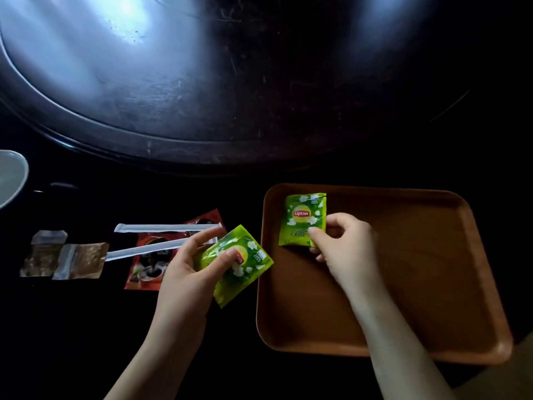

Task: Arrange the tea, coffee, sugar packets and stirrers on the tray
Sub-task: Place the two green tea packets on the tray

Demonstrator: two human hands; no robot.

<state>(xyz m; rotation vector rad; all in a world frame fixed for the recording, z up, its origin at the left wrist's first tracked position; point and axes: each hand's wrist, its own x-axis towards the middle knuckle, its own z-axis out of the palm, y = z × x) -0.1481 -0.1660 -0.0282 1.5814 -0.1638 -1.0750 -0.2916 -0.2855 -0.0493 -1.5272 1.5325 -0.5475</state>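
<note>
A brown wooden tray (418, 284) lies on the dark table at the right. My right hand (346, 246) pinches the lower right corner of a green Lipton tea packet (302, 217) over the tray's far left corner. My left hand (187, 269) grips a second green tea packet (245, 272), tilted, just left of the tray's edge. Left of it lie red coffee packets (150, 264) with two white wrapped stirrers (167, 228) across them. Two brown sugar packets (80, 261) rest further left.
A raised dark round turntable (230, 82) fills the far side of the table, with glare on it. The rim of a white bowl (11, 177) shows at the left edge. A pale surface shows at the bottom right corner.
</note>
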